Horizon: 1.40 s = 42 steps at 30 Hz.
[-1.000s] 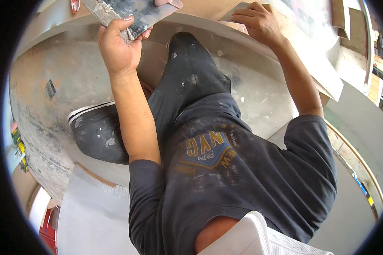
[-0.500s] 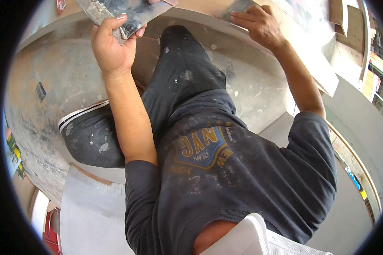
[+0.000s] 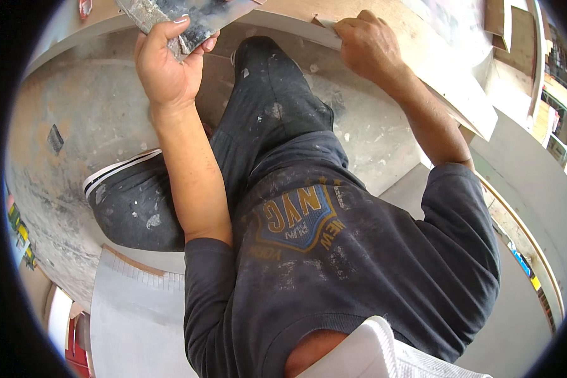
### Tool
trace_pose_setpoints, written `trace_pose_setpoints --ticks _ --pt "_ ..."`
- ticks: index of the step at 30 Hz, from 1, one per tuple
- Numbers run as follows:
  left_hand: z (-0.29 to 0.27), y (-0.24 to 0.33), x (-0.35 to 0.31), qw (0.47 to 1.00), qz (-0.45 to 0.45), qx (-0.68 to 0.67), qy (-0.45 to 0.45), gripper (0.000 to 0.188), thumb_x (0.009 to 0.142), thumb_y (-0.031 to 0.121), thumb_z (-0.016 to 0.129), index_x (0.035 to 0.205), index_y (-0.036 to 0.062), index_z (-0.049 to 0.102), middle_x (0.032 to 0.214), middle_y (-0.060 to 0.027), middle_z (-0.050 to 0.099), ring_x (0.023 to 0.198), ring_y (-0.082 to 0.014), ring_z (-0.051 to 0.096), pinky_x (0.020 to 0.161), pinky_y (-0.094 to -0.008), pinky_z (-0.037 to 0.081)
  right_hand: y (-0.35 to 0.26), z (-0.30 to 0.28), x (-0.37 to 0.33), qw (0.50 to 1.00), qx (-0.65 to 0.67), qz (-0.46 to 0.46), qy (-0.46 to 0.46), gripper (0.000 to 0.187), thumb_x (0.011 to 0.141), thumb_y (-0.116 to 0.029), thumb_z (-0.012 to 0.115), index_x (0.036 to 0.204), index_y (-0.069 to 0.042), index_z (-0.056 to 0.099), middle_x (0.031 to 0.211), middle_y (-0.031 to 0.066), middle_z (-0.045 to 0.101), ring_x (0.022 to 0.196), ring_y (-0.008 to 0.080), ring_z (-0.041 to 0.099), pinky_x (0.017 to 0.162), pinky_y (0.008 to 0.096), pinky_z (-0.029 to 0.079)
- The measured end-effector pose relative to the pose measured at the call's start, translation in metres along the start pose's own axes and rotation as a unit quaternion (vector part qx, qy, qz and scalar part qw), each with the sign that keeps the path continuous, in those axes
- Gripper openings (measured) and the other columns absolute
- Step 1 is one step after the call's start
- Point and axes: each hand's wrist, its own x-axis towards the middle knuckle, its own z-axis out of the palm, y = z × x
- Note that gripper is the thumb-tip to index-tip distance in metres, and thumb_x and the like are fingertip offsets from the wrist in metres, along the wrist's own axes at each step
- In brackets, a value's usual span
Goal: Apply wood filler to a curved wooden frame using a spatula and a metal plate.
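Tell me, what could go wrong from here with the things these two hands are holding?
The left hand grips the plate near one rough, crusted edge, so it might tip or slip. Bits of that crust could break off and fall onto the trousers, which already have pale marks. The right hand holds a flat tool close to the edge of the board, so it might get scraped there.

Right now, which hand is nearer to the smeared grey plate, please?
Left. The left hand grips the smeared grey plate at its crusted edge; the right hand is apart from it, farther right, holding a thin flat piece.
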Motion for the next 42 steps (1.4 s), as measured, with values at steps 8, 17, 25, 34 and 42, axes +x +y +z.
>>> trace_pose_setpoints --ticks 8,17,25,34,42 --pt "-0.005 -0.006 0.005 1.0 -0.002 -0.013 -0.011 0.019 0.072 0.006 0.053 0.089 -0.0016 0.053 0.079 -0.0113 0.058 0.067 -0.0264 0.058 0.054 -0.0366 0.045 0.023 -0.027 -0.032 0.995 0.077 0.016 0.056 0.032 0.072 0.001 0.053 0.094 -0.016 0.068 0.095 -0.0005 0.067 0.092 0.0192 0.056 0.083 0.0367 0.044" --pt "0.001 -0.008 0.003 1.0 -0.012 0.006 -0.023 0.025 0.072 0.006 0.052 0.095 -0.0019 0.052 0.082 -0.0117 0.057 0.067 -0.025 0.055 0.054 -0.0352 0.042 0.093 0.018 -0.068 0.99 0.019 -0.07 0.121 0.032 0.074 -0.002 0.061 0.095 -0.025 0.068 0.103 -0.0111 0.064 0.101 0.0146 0.052 0.092 0.0356 0.035" --pt "-0.001 -0.011 0.004 0.999 -0.006 -0.007 -0.052 0.027 0.072 0.005 0.051 0.098 -0.0023 0.05 0.085 -0.0114 0.056 0.069 -0.0238 0.055 0.055 -0.0349 0.041 0.088 0.036 -0.074 0.989 -0.013 -0.055 0.14 0.035 0.072 0.0 0.06 0.098 -0.021 0.067 0.105 -0.0086 0.064 0.104 0.0163 0.051 0.094 0.0391 0.033" --pt "0.0 -0.01 0.003 0.999 -0.01 -0.007 -0.05 0.028 0.072 0.005 0.051 0.099 -0.0025 0.05 0.085 -0.0115 0.057 0.068 -0.0233 0.055 0.054 -0.0352 0.042 0.068 -0.024 -0.064 0.998 -0.057 0.016 0.023 0.033 0.076 -0.001 0.053 0.102 -0.017 0.065 0.095 -0.0005 0.066 0.096 0.0203 0.056 0.084 0.0394 0.042" --pt "0.002 -0.011 0.008 1.0 -0.008 -0.016 -0.002 0.02 0.072 0.005 0.053 0.09 -0.0028 0.052 0.079 -0.0116 0.057 0.067 -0.0255 0.056 0.054 -0.0365 0.043 0.028 -0.023 -0.048 0.965 0.03 0.229 -0.121 0.018 0.073 -0.013 0.049 0.085 -0.003 0.059 0.076 0.0185 0.062 0.073 0.0354 0.06 0.068 0.0456 0.046"
